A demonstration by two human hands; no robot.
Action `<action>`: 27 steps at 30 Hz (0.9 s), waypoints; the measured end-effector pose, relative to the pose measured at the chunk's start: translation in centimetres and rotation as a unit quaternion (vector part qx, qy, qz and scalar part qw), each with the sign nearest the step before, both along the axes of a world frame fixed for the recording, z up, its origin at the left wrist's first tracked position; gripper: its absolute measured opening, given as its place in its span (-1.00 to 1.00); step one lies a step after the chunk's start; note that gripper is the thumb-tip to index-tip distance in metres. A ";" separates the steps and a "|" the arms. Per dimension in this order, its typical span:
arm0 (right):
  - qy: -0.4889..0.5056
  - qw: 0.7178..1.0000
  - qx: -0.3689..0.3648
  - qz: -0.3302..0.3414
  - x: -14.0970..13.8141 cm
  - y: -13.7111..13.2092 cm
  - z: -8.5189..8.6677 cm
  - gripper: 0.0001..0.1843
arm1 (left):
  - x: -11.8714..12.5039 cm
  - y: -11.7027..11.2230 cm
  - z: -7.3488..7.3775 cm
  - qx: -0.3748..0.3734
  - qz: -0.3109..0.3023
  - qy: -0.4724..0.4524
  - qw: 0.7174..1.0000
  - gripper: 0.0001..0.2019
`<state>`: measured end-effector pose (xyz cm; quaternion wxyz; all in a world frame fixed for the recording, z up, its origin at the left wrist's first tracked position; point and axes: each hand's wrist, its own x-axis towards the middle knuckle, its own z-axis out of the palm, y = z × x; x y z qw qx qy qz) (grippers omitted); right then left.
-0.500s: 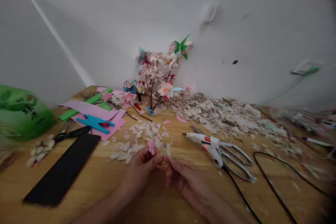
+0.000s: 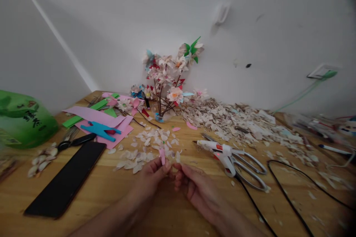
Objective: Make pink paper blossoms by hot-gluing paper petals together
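Risk, my judgement: the pink strip (image 2: 162, 156) could crease if my left hand (image 2: 152, 177) pinches too hard, or drop among the petals (image 2: 157, 137) if too lightly. Left thumb and fingers are closed on the strip, which sticks up between me and the petals. Right hand (image 2: 193, 183): fingers half curled beside the left fingertips; cannot tell whether it holds anything.

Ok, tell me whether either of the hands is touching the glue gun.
No, the glue gun lies on the wooden tabletop, apart from both the left hand and the right hand.
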<state>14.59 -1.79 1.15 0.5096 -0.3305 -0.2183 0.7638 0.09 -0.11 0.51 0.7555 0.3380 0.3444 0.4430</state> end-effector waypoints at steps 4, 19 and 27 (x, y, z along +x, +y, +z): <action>0.011 0.999 -0.023 -0.025 0.5 0.2 0.0 -0.67 | 0.0 0.3 0.0 -0.012 0.035 -0.007 0.999 -0.73; 0.021 0.998 0.034 0.049 -0.3 -0.5 -0.3 -0.74 | 0.2 0.1 1.1 0.005 0.060 0.079 0.995 -0.70; -0.011 0.997 0.052 0.063 -0.5 -0.6 -0.3 -0.72 | 0.3 0.2 0.7 -0.008 0.073 0.049 0.996 -0.72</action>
